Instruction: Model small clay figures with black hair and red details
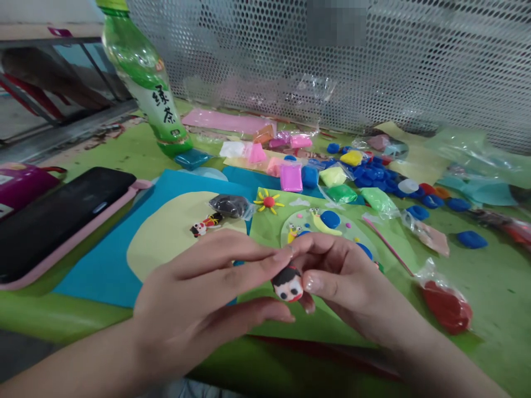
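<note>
Between my two hands is a small clay doll head (289,288) with black hair, a pale face, dark eyes and a red mouth. My right hand (338,276) pinches it from the side with thumb and fingers. From the left, my left hand (207,282) reaches over it, its fingertips touching the top of the head by the hair. Beyond the hands, a small clay figure (206,224) in red and black lies on a cream paper shape (155,235). A packet of black clay (231,205) lies just above that figure.
A green sheet (265,232) carries a clay sun (269,202) and snails. Several clay packets (291,178) and blue pieces (373,174) lie behind. A tea bottle (145,83) stands back left, near a phone (66,215). Red clay (446,307) sits right.
</note>
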